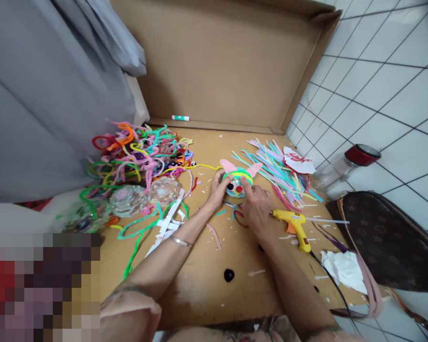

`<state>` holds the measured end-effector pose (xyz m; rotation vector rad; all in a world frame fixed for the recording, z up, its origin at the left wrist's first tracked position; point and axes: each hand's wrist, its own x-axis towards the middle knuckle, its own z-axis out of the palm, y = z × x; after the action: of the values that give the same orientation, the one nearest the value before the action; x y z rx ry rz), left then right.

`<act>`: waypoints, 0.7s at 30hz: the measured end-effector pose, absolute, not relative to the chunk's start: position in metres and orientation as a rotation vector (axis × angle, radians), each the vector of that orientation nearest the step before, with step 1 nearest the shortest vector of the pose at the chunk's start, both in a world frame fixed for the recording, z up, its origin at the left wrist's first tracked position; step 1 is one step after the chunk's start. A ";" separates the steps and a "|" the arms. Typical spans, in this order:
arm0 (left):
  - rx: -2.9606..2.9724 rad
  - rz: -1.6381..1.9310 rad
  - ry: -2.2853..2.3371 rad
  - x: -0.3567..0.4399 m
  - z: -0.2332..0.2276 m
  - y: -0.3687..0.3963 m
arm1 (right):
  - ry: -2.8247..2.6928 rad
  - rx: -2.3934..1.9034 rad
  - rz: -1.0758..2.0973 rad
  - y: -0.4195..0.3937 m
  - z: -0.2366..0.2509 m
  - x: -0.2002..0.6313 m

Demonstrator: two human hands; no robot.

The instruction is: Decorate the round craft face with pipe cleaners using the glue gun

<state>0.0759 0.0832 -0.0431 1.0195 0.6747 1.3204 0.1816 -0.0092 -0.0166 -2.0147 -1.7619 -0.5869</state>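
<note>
Round, pink-eared toy point(238, 182): left grip point(218, 186) closed on it; right grip point(257, 203) touches it, hold unclear. Glue gun point(293, 221) right.

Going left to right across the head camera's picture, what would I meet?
Grey curtain, pile of fuzzy craft stems, left hand, pink-eared figure, right hand, yellow glue gun, brown handbag.

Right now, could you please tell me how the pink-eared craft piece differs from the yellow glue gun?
The craft piece is held in the left hand, with the right hand touching it; the glue gun lies on the table, unheld. The craft piece is rounded and multicoloured with two pink ears; the glue gun is pistol-shaped and mostly yellow. The glue gun has a black cord; the craft piece shows none. Both have some yellow.
</note>
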 end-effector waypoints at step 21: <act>0.995 1.298 0.741 0.077 -0.034 0.080 | -1.724 -1.985 -0.529 -0.013 -0.016 0.182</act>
<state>0.0766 0.0799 -0.0340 0.9949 0.7405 1.2977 0.1821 -0.0134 -0.0160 -1.9854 -1.7240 -0.5287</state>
